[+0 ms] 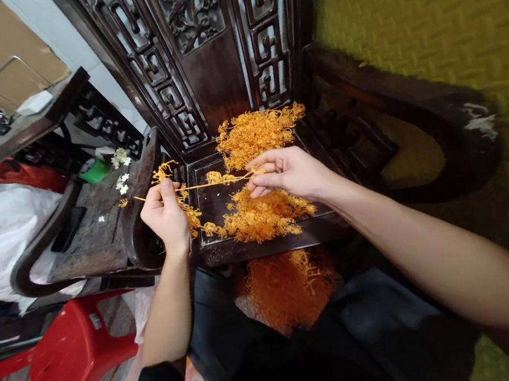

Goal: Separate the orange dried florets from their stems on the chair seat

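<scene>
While the head view looks down on a dark carved chair seat (208, 208) serving as a worktop, the left hand (165, 215) is pinched shut on one end of a thin orange sprig (207, 184), and the right hand (287, 174) grips its other end between thumb and fingertips, so the stem runs taut between them. The hands stand apart, left at nine o'clock, right at three o'clock of the stem. A near heap of orange sprigs (263, 215) lies just under the right hand at six o'clock; a far heap (257, 131) sits at twelve o'clock against the carved chair back (213, 61). More orange pieces (290, 288) rest below the seat edge. A red plastic stool (55, 373) stands at eight o'clock. To work the stem well, I judge a light, even pull best, keeping the fronds clear of the heap.
</scene>
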A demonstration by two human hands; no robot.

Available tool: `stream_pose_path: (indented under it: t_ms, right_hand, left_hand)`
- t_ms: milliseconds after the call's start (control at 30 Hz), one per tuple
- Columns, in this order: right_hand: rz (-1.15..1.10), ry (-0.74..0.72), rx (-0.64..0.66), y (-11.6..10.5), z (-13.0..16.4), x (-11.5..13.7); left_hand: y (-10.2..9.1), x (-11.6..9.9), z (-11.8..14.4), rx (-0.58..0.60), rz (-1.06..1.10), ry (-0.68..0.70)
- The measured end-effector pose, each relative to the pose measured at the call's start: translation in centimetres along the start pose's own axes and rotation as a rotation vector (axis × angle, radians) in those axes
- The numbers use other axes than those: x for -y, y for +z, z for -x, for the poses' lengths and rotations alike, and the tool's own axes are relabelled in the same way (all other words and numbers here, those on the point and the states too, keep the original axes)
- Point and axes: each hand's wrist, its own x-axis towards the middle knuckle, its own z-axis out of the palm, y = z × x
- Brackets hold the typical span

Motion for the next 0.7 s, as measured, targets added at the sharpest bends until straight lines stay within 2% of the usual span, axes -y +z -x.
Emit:
stream_pose_path:
  t_ms: [167,300,400,467,500,567,633,700]
  right_hand:
    - [0.148,0.049,-0.010,-0.7,-0.6,0.2]
    - [0.390,0.032,-0.058,-1.3,-0.9,-0.1]
    - [0.651,-0.012,-0.206,-3.0,-0.6,-0.6]
    - [0.681,-0.009,-0.297,-4.1,-0.4,-0.8]
    - [0.634,-0.004,-0.309,-4.4,-0.4,-0.9]
    - [0.503,-0.020,-0.293,-4.5,-0.4,-0.7]
    - [0.391,-0.083,-0.306,-4.0,-0.7,-0.3]
    - [0.261,-0.110,-0.300,-3.1,-1.0,0.1]
  left_hand:
    - [0.4,0.1,0.0,0.010,0.030,-0.028]
    - [0.6,0.6,-0.7,0.005,0.070,-0.056]
    - [-0.1,0.9,-2.0,-0.121,0.112,-0.107]
    - [-0.5,0.9,-2.4,-0.192,0.139,-0.141]
    - [-0.6,0.8,-2.2,-0.171,0.140,-0.146]
    - [-0.5,0.3,-1.2,-0.021,0.127,-0.124]
    - [-0.1,-0.4,0.2,0.144,0.151,-0.096]
    - [0.3,-1.1,1.5,0.257,0.209,-0.108]
